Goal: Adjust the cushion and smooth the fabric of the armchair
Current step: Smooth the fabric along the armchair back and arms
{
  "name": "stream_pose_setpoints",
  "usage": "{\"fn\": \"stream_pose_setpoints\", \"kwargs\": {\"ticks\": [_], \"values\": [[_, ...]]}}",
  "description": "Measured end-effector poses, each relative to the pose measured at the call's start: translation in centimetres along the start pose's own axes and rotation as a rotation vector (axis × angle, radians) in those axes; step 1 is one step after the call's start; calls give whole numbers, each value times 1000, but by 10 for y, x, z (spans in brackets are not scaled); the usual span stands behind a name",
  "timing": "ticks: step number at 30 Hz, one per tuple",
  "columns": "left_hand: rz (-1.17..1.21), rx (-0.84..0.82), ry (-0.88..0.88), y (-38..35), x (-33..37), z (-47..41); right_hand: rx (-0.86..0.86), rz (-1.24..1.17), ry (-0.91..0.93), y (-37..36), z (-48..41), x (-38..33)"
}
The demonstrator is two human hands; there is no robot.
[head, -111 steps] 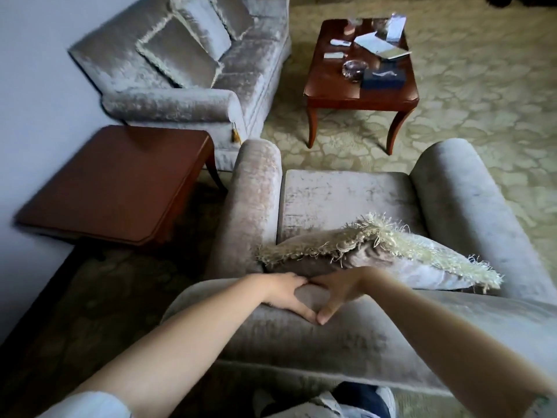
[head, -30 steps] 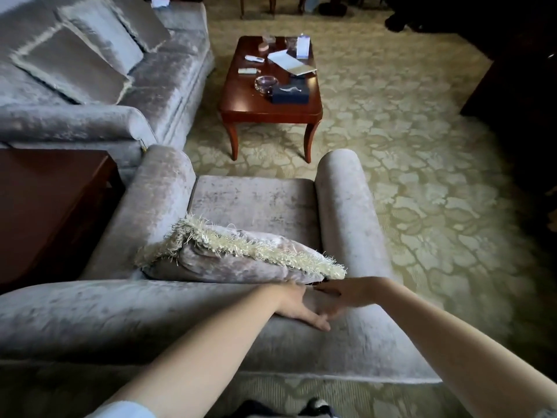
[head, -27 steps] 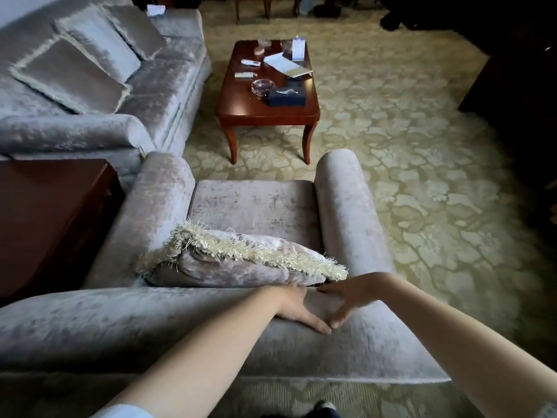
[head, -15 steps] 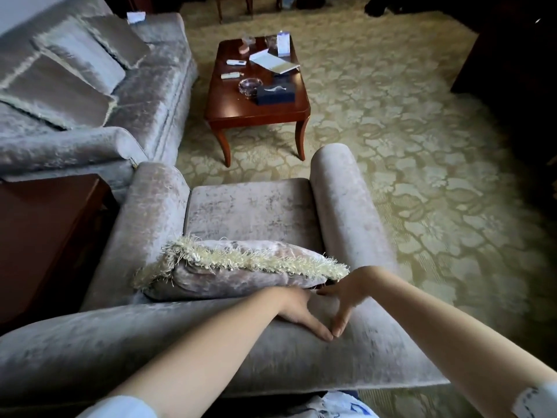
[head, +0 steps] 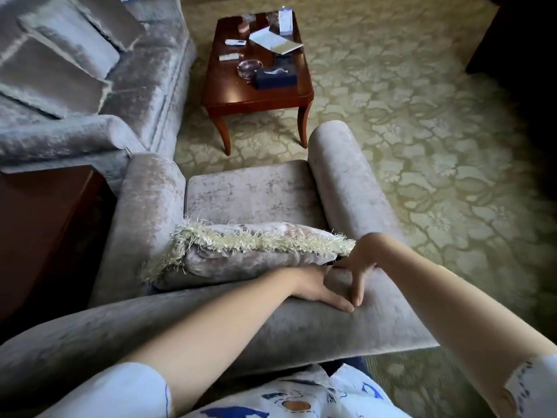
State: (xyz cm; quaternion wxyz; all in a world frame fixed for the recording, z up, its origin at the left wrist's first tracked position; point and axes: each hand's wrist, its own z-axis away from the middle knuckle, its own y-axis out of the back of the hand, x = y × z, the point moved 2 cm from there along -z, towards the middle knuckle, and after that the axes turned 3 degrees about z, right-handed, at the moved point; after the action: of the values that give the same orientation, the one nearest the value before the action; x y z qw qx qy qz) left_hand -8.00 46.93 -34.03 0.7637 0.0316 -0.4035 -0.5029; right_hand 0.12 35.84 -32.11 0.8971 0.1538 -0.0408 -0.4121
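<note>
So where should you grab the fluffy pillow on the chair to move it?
Probably by its plump upper corners, just under the fringe, reaching down from behind over the backrest. The cushion leans there with its fringed edge up. The armrests hem in its sides, and the fringe alone is only loose threads.

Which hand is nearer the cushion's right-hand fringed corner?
Right. The right hand sits just beside that corner of the cushion, fingers pointing down on the armchair backrest. The left hand lies flat on the backrest, lower and further left.
</note>
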Motion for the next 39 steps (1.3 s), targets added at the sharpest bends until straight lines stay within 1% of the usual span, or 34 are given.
{"fn": "stream_pose_setpoints", "kwargs": {"ticks": [3,5,8,11,13,15,18,19,21,23,25,27,29,32,35,39], "values": [[49,94,-65,3,14,-5,77,12,-75,6,11,27],[39,99,-77,0,13,-9,80,64,-104,5,12,31],[-14,80,-11,-3,8,-9,8,169,-149,9,10,21],[1,76,111,1,-6,2,-2,233,-154,26,12,2],[40,93,168,1,-23,16,3,288,-124,39,9,-20],[49,144,185,1,-41,35,-15,320,-46,45,2,-52],[61,230,208,8,-76,70,94,380,212,57,-6,-114],[57,242,222,10,-89,82,128,393,267,61,-8,-135],[40,244,248,14,-119,107,142,393,281,66,-14,-174],[3,241,292,18,-152,134,129,324,292,69,-22,-212],[-36,268,337,22,-189,158,123,160,337,70,-28,-249],[-43,308,352,24,-226,184,145,-3,425,66,-34,-287],[-28,340,364,22,-261,206,214,-134,483,59,-44,-318],[-34,361,426,26,-297,226,356,-321,489,58,-51,-345],[-44,353,492,27,-310,236,396,-382,454,56,-58,-360],[-114,346,450,29,-320,241,397,-394,433,58,-65,-381]]}}
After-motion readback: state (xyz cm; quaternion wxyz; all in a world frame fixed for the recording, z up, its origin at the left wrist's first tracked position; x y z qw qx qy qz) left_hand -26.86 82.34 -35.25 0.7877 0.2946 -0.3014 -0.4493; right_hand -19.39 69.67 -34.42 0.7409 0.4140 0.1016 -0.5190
